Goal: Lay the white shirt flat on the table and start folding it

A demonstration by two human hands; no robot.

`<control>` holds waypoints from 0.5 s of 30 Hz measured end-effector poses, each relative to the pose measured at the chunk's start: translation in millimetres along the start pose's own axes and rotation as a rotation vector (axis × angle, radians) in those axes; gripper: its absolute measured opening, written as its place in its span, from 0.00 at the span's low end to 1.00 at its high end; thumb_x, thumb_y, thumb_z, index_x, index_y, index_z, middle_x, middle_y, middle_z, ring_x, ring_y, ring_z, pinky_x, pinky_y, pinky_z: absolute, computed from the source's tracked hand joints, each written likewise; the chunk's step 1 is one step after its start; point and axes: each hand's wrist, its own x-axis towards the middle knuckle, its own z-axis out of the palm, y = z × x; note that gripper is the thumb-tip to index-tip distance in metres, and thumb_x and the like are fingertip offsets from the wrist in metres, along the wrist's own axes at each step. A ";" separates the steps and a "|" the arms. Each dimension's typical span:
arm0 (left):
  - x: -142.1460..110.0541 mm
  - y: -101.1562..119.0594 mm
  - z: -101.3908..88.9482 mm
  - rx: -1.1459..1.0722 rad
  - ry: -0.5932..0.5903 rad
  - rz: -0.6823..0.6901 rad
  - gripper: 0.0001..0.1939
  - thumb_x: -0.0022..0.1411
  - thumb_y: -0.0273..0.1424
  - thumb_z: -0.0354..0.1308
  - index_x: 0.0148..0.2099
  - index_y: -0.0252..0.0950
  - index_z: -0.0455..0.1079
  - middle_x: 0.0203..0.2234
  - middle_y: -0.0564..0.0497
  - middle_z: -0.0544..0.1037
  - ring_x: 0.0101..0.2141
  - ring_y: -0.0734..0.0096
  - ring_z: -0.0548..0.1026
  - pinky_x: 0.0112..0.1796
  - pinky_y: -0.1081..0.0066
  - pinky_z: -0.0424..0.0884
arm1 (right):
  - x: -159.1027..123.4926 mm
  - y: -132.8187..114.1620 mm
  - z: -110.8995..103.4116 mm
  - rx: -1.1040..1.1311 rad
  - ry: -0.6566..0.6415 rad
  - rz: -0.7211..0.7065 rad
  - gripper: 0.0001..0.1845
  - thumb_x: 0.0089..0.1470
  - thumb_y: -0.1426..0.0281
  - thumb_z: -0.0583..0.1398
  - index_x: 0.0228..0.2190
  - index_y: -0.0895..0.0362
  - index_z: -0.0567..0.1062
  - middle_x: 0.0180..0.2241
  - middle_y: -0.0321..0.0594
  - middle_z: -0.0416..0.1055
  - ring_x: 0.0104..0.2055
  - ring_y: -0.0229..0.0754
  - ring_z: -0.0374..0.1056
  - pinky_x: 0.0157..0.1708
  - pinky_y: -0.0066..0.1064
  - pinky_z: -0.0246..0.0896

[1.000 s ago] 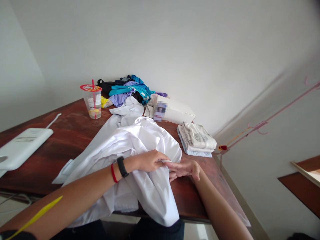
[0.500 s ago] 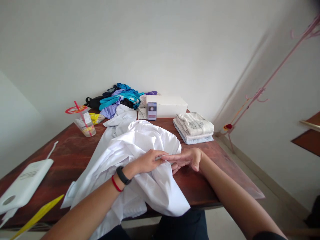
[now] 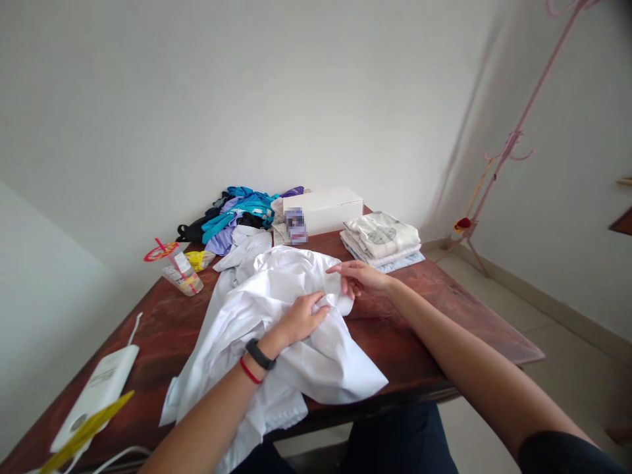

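A white garment (image 3: 291, 276), loosely bunched and probably a shirt, spreads over the middle of the table, its lower part hanging past the front edge. My left hand (image 3: 300, 320) rests on top of the cloth, thumb and forefinger apart; a black band and a red cord circle its wrist. At the garment's right side is my right hand (image 3: 365, 279), forefinger stretched left over the fabric. Its other fingers are loosely bent against the cloth edge, without a visible grip.
On the wooden table (image 3: 474, 316) a folded clothes stack (image 3: 382, 240) lies right, before a white box (image 3: 330, 207). A clothes heap (image 3: 241, 214) is at the back left, near a plastic cup (image 3: 185, 276). A white power bank (image 3: 99, 395) lies front left. A pink rack (image 3: 518, 125) stands right.
My hands have come apart: the right moved up and away along the garment's right edge, while the left no longer touches it and lies on the cloth. The view has shifted slightly.
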 end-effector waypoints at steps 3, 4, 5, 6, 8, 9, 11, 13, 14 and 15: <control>-0.4 3.8 -5.0 0.013 -0.025 -0.030 0.11 0.69 0.37 0.55 0.42 0.34 0.72 0.32 0.52 0.77 0.36 0.67 0.74 0.41 0.70 0.70 | 9.4 2.6 -10.4 -0.048 0.346 -0.165 0.18 0.60 0.56 0.62 0.38 0.60 0.80 0.16 0.33 0.70 0.13 0.33 0.60 0.11 0.22 0.46; -1.5 6.8 -9.2 -0.014 -0.033 -0.027 0.11 0.69 0.37 0.54 0.41 0.35 0.71 0.31 0.53 0.76 0.35 0.68 0.73 0.40 0.70 0.70 | 12.8 4.9 -14.7 -0.086 0.422 -0.198 0.17 0.59 0.57 0.62 0.36 0.59 0.80 0.16 0.33 0.70 0.13 0.32 0.58 0.12 0.23 0.46; -3.1 10.5 -15.0 -0.047 -0.036 -0.021 0.11 0.69 0.38 0.54 0.40 0.35 0.70 0.31 0.53 0.76 0.35 0.68 0.73 0.41 0.71 0.70 | 16.2 7.7 -18.7 -0.125 0.478 -0.224 0.16 0.58 0.58 0.62 0.34 0.59 0.79 0.16 0.33 0.70 0.13 0.32 0.57 0.13 0.24 0.47; -5.4 14.9 -22.1 -0.085 -0.035 -0.015 0.11 0.69 0.38 0.54 0.41 0.35 0.70 0.33 0.52 0.76 0.37 0.68 0.73 0.42 0.71 0.70 | 19.3 10.9 -22.2 -0.156 0.513 -0.242 0.14 0.57 0.59 0.62 0.34 0.58 0.79 0.17 0.33 0.71 0.14 0.32 0.57 0.14 0.24 0.48; -11.8 24.8 -40.1 -0.179 -0.021 -0.006 0.13 0.69 0.40 0.55 0.45 0.36 0.71 0.38 0.50 0.78 0.41 0.66 0.75 0.45 0.69 0.72 | 23.5 16.9 -26.2 -0.183 0.537 -0.257 0.12 0.55 0.62 0.64 0.36 0.58 0.79 0.21 0.33 0.74 0.16 0.33 0.60 0.16 0.25 0.53; -15.8 29.8 -50.3 -0.234 -0.007 -0.004 0.14 0.69 0.41 0.56 0.47 0.36 0.71 0.41 0.48 0.79 0.43 0.65 0.75 0.47 0.68 0.72 | 24.1 18.8 -26.4 -0.183 0.532 -0.256 0.12 0.54 0.64 0.65 0.39 0.57 0.79 0.23 0.34 0.75 0.18 0.34 0.63 0.18 0.25 0.57; -24.5 39.4 -71.3 -0.358 0.046 -0.017 0.17 0.66 0.43 0.59 0.50 0.36 0.72 0.44 0.47 0.80 0.44 0.63 0.77 0.46 0.68 0.74 | 21.4 18.5 -22.9 -0.185 0.496 -0.254 0.18 0.50 0.68 0.68 0.45 0.56 0.79 0.30 0.37 0.79 0.26 0.39 0.71 0.26 0.29 0.67; -33.7 48.3 -91.0 -0.500 0.131 -0.047 0.18 0.64 0.43 0.63 0.51 0.37 0.73 0.42 0.48 0.81 0.42 0.64 0.79 0.43 0.70 0.75 | 13.9 12.2 -14.6 -0.180 0.336 -0.274 0.28 0.47 0.70 0.70 0.52 0.54 0.77 0.43 0.41 0.81 0.42 0.46 0.76 0.41 0.36 0.73; -38.1 52.6 -99.8 -0.577 0.182 -0.061 0.19 0.62 0.43 0.64 0.50 0.37 0.73 0.41 0.48 0.81 0.40 0.65 0.79 0.41 0.71 0.76 | 9.1 7.6 -9.0 -0.182 0.213 -0.287 0.32 0.47 0.69 0.71 0.55 0.52 0.76 0.50 0.42 0.79 0.50 0.49 0.75 0.50 0.39 0.71; -42.4 57.0 -107.7 -0.652 0.237 -0.073 0.20 0.61 0.43 0.66 0.50 0.37 0.74 0.40 0.48 0.82 0.38 0.65 0.80 0.39 0.72 0.76 | 4.3 2.7 -2.7 -0.191 0.077 -0.296 0.34 0.47 0.68 0.71 0.57 0.50 0.75 0.55 0.42 0.76 0.56 0.51 0.72 0.56 0.42 0.67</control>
